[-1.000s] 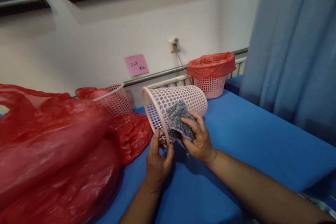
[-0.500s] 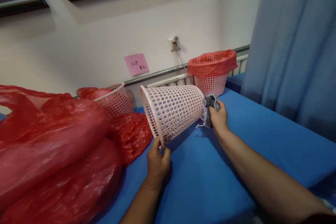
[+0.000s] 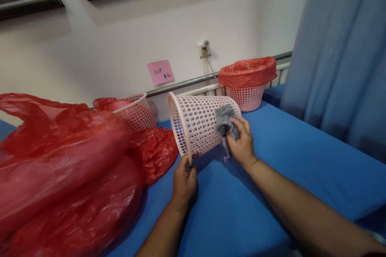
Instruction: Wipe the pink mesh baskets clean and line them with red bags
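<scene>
A pale pink plastic wastebasket (image 3: 200,122) with a lattice of holes is tipped on its side over the blue surface, its mouth facing left. My left hand (image 3: 183,180) grips the lower part of its rim, thumb and fingers closed on it. In my right hand (image 3: 243,144) is a bunched grey cloth (image 3: 224,118) with a pale, frayed edge, pressed against the wastebasket's side near the base. Motion blurs the cloth slightly.
Red plastic bags (image 3: 69,168) are heaped at the left, beside another pink basket (image 3: 138,112). A basket lined with a red bag (image 3: 249,74) stands behind on the blue surface (image 3: 301,148). A blue curtain (image 3: 337,56) hangs at the right.
My right hand has brought the cloth from the wastebasket's base leftward onto its side wall. My left hand keeps its hold on the rim. The view has shifted slightly.
</scene>
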A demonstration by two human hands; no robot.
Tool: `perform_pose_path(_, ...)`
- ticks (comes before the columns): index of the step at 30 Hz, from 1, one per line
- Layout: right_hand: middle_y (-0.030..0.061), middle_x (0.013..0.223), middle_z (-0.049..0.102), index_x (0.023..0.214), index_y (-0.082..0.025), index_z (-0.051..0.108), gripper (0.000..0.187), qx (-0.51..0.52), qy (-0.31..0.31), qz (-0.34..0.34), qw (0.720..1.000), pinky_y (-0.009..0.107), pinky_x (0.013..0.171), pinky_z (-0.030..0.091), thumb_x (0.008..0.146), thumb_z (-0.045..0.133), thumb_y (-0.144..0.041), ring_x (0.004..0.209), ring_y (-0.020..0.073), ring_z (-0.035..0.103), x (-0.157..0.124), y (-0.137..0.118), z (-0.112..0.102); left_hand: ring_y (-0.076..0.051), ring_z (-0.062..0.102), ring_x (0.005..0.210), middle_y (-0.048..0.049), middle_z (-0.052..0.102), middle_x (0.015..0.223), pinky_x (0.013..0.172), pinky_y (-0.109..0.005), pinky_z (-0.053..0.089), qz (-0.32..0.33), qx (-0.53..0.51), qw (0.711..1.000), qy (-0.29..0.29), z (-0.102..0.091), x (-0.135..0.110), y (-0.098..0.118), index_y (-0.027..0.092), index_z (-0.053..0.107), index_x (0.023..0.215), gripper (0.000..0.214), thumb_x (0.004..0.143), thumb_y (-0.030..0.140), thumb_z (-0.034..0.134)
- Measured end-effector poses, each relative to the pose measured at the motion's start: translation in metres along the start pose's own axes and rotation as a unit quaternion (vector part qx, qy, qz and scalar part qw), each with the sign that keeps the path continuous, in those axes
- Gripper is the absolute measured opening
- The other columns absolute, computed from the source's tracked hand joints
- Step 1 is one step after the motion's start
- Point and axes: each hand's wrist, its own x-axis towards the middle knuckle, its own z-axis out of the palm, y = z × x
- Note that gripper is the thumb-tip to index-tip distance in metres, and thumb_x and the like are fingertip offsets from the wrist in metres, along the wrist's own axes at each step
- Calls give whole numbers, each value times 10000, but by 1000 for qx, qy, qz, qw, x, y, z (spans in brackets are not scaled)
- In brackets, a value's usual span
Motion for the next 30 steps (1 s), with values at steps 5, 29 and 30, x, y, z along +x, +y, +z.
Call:
perform_pose_path(5,84,1061,696,1182,-178,658,464,13,142,259,955,480,1059,468,733,625,-290,1068,258,625,27,50,-2,-242,715,1001,-55,765,1067,923,-379,563,-26,10,1000,10,0,4,-13,187,698,1123,376,785,147,539)
perform_pose_path(29,97,1495,434,1426,-325,525,648,17,-168,-194,966,519,1127,478,814,620,-135,1381,292,492,-21,-37,2,-270,654,1082,-100,737,1174,972,-427,449,254,265,926,84,-7,-2,26,234,590,1347,546,832,54,609)
perform_pose_path(30,100,1472,461,1395,-310,558,616,1,-144,-152,978,524,1131,468,806,615,-137,1369,291,500,-15,-25,2,-263,657,1062,-96,739,1166,950,-414,467,256,255,929,85,-7,-2,26,236,592,1346,549,831,47,608)
